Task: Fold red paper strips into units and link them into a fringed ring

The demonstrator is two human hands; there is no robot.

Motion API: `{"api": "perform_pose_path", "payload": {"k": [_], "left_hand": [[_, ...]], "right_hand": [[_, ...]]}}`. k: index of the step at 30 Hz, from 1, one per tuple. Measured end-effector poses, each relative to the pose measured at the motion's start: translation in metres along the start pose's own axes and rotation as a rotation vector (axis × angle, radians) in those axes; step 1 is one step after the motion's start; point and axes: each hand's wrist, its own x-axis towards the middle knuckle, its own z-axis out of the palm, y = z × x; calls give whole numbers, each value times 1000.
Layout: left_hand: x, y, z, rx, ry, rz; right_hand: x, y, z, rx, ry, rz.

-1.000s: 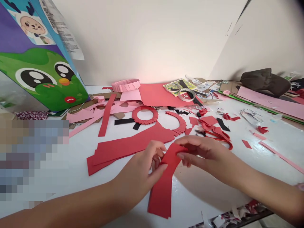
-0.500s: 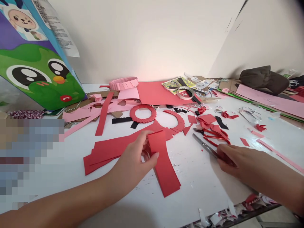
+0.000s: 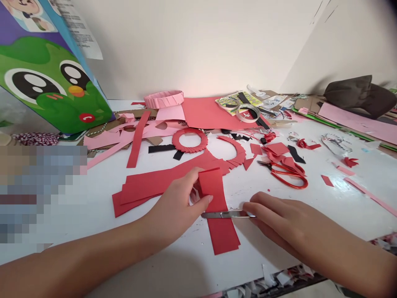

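Note:
My left hand (image 3: 180,194) is closed on the upper end of a folded red paper strip (image 3: 221,238), thumb on its front and fingers behind. The strip slants down toward the front of the table. In my right hand (image 3: 279,217) is a slim metal utility knife (image 3: 234,214). Its blade lies crosswise over the strip, just below my left thumb. Behind my left hand lie more red paper strips (image 3: 149,186). Farther back are a pleated red paper ring (image 3: 176,142) and a partly formed red arc (image 3: 240,149). The knife's handle end is hidden in my palm.
Red-handled scissors (image 3: 287,182) lie beyond my right hand among red scraps. Tape rolls (image 3: 248,119), a pink pleated ring (image 3: 164,99) and a large red sheet (image 3: 203,114) sit near the wall. A green cartoon box (image 3: 46,82) stands at left; paper scraps (image 3: 279,279) collect along the front edge.
My right hand has brought the knife left and toward me, from beside the scissors onto the red strip. My left hand keeps its hold. The view has shifted slightly.

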Motion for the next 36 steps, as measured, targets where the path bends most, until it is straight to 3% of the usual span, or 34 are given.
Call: {"api": "perform_pose_path", "payload": {"k": [6,14,20,26,30,33,36], "left_hand": [[-1,-1,0,55,-11,-32],[2,0,0,65,7,-37],[2,-2,1,39,28,-37],[-1,-1,-1,-70,48,-15],[1,3,-3,-324,43,-52],[3,4,-4,-496,40,-85],[3,5,-5,-617,14,-107]], "right_hand": [[6,0,0,-37,-138,-95],[-4,2,-5,-53,-100,-157],[-19,7,3,-29,-106,-133],[-13,6,-2,64,-32,-137],[-7,12,-9,155,64,-64],[-7,23,-9,48,198,40],[-10,35,-5,-234,304,140]]}}
